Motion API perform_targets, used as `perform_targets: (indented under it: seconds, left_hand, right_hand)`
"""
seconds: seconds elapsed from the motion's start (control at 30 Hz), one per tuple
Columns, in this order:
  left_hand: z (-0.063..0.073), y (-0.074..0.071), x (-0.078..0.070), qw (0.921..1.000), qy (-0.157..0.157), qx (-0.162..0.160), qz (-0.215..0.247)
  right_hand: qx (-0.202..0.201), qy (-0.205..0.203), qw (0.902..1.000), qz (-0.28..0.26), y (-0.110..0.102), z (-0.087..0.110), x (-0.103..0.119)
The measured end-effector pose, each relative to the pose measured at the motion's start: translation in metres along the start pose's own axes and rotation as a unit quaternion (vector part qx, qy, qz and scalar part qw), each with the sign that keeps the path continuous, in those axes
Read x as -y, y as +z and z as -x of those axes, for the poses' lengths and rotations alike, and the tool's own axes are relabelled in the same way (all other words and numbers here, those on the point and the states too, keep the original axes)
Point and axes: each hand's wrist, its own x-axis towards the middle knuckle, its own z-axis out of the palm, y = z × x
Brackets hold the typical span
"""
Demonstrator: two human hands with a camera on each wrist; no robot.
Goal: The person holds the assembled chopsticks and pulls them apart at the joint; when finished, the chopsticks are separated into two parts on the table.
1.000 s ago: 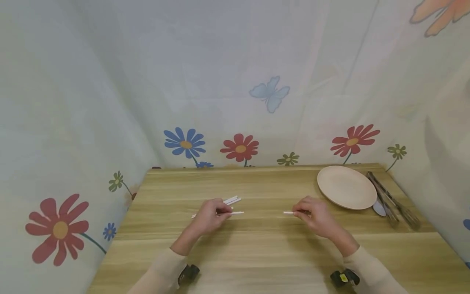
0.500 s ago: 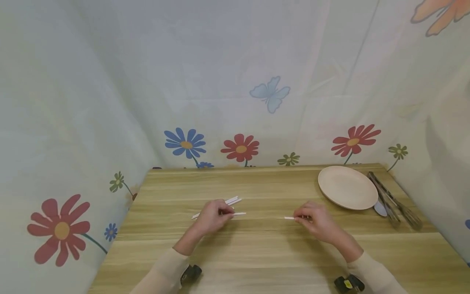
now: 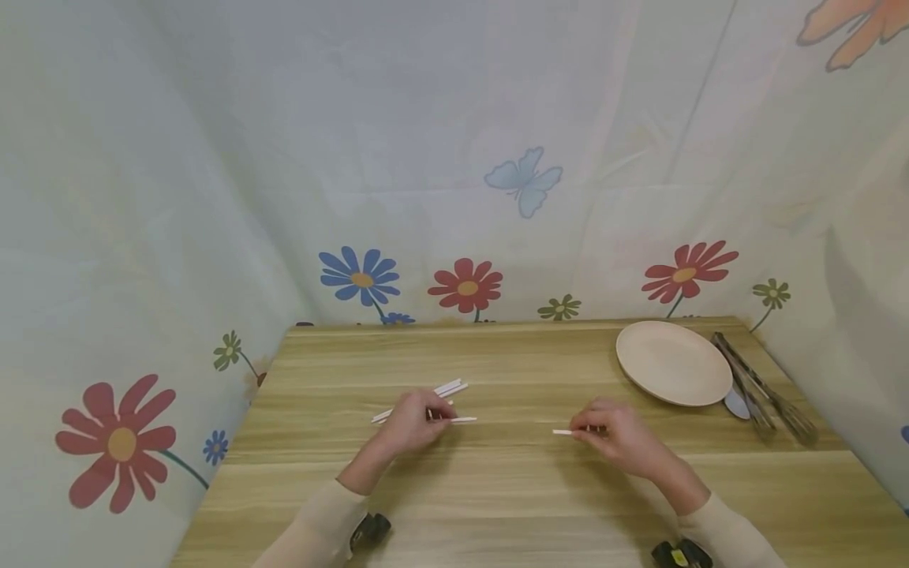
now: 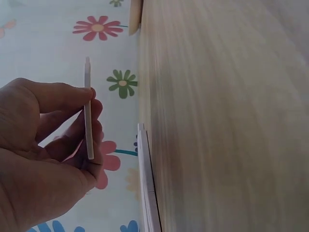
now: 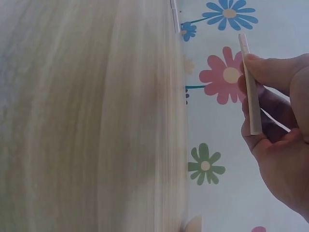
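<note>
My left hand (image 3: pixel 413 422) pinches a short white stick (image 4: pixel 88 116) between thumb and fingers; the stick has a narrower tip at one end. My right hand (image 3: pixel 616 435) pinches a second short white stick (image 5: pixel 252 92), which also narrows toward its tip. In the head view the two held sticks point toward each other, with a wide gap between them. Several similar white sticks (image 3: pixel 449 387) lie on the wooden table (image 3: pixel 511 497) beside and behind my left hand, partly hidden by it. In the left wrist view, both the held stick and hand appear raised above the tabletop.
A pale round plate (image 3: pixel 673 363) sits at the table's back right. Beside it lie a spoon (image 3: pixel 736 405) and long dark utensils (image 3: pixel 770 390) that look transparent at their ends. A flower-printed curtain (image 3: pixel 398 158) hangs behind and along both sides.
Both hands have drifted slightly toward me, the right one farther than the left, each still pinching its white stick. The sticks on the table and the plate stay put.
</note>
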Motion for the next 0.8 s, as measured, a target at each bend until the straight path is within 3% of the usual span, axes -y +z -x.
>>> perform_targets:
  seconds: [0.3,0.8]
  left_hand:
    - [0.0013,0.0031,0.0007,0.9997,-0.002,0.023,0.006]
    - [0.0002,0.0088,0.0053,0.9990,-0.015,0.039,0.015]
  right_hand:
    - [0.033,0.022,0.9988,-0.029,-0.0009,0.0027,0.0047]
    - [0.061,-0.018,0.9969,-0.046,0.0002,0.0091,0.0105]
